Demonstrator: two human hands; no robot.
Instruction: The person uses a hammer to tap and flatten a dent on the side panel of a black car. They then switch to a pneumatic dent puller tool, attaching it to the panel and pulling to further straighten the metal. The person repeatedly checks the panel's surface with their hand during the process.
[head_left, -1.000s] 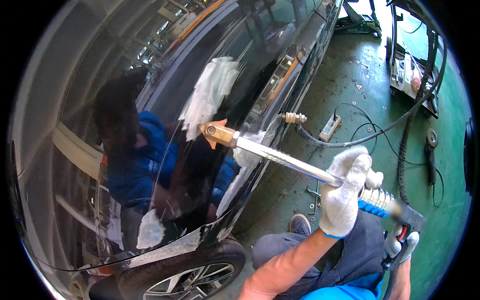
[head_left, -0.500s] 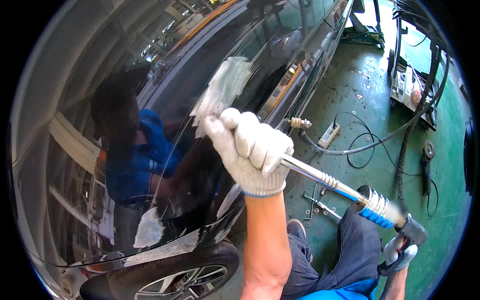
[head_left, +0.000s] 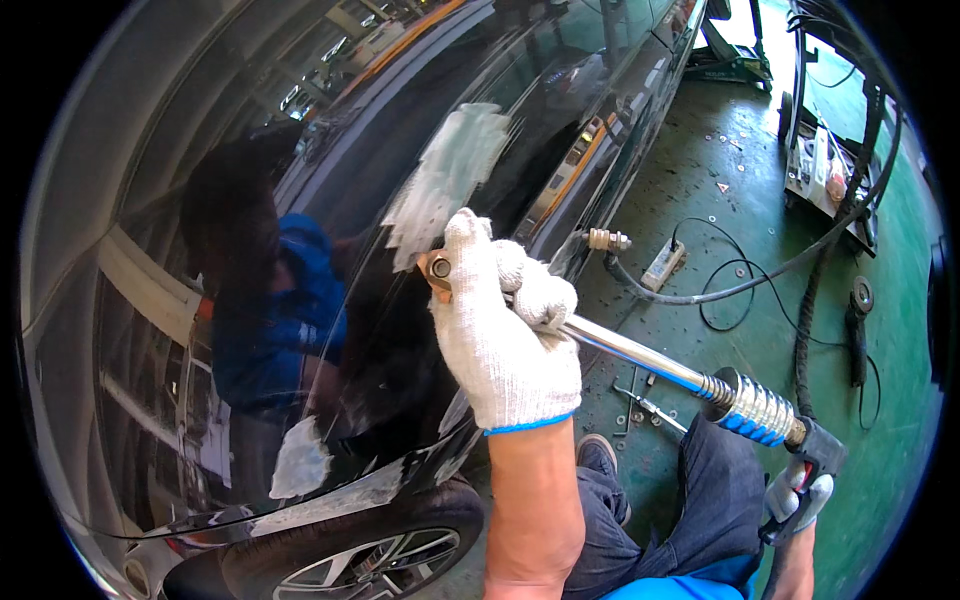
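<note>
My gloved left hand (head_left: pixel 515 350) is closed round the front end of a dent puller (head_left: pixel 635 347), a shiny rod with a blue-and-silver ribbed weight and a black pistol grip. A copper-coloured piece with a nut (head_left: pixel 436 272) shows at my left thumb. It lies close to the dark car panel (head_left: pixel 365 345), just below a pale sanded patch (head_left: pixel 450 175); contact is unclear. At lower right, my gloved right hand (head_left: pixel 800 497) grips the black handle (head_left: pixel 822 452).
Below the panel is a car wheel (head_left: pixel 375 570). A cable clamp (head_left: pixel 608 240) at the panel edge trails a thick cable (head_left: pixel 740 300). On the green floor lie a power strip (head_left: pixel 664 265), an angle grinder (head_left: pixel 858 330) and small hardware. A wheeled cart (head_left: pixel 835 175) stands far right.
My left hand has turned on the rod, so its thumb now points up and the copper piece shows. My right hand keeps its hold on the handle, which has shifted slightly.
</note>
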